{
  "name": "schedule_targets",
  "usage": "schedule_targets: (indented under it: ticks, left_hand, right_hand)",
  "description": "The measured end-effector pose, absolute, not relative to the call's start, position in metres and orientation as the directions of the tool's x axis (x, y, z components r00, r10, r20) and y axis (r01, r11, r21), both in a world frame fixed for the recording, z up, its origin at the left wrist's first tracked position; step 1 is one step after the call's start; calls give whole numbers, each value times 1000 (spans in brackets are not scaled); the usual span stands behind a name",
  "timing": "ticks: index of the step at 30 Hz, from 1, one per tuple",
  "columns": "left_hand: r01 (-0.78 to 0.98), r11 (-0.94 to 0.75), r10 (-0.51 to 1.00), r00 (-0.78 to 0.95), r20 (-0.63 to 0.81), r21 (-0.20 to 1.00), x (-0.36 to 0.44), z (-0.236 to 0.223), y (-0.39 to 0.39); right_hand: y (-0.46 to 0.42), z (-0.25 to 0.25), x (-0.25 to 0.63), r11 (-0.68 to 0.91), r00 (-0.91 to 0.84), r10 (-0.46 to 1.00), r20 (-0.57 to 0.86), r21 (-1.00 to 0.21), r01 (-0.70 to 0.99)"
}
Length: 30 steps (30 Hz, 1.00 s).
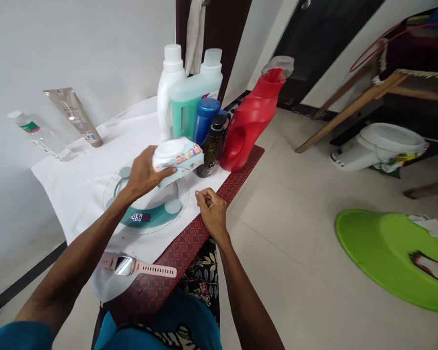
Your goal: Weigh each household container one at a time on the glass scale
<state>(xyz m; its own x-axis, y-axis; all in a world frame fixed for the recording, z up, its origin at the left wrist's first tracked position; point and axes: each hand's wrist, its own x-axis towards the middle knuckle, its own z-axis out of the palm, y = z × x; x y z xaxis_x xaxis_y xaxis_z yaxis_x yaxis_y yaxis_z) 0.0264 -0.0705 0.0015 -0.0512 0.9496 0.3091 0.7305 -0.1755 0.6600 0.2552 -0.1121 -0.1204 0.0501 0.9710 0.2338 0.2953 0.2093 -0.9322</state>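
Observation:
My left hand (146, 170) grips a pack of wet wipes (180, 160) with a white lid and a pale printed wrapper. The pack is tilted above a round glass weighing scale (156, 214). Lit digits show on the scale's display (140, 217), though I cannot read them surely. To the right, my right hand (212, 209) hovers near the table's edge, its fingers curled in and nothing visible in them. Close to the pack stands a dark pump bottle (211, 150). A pink-strapped smartwatch (124, 266) lies in front of the scale.
Behind the pack stand a white bottle (168, 92), a green liquid jug (190, 104), a blue container (205, 119) and a red bottle (250, 121). A tube (76, 116) and a clear bottle (42, 136) are at left. A green tub (379, 253) and white bucket (379, 146) are on the floor.

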Motion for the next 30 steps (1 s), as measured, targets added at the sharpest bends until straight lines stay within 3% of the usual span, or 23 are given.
schedule_targets:
  ticks: [7,20,25,30]
  left_hand:
    - [819,-236,958,107,266,523,23,-20,-28]
    - [811,-268,954,150,258,521,3,-31,-41]
    - [732,-386,923,305,236,562,7,-25,-34]
    - [613,-428,881,447,155,663,7,-8,-14]
  right_hand:
    - [-111,-122,257,206,64,970,233,-934,292]
    - [-111,-121,255,209,58,970,235,-934,289]
    - [-112,-119,255,189,73,973,217,-942,277]
    - [-118,-120,256,145,236,950,203,-960,241]
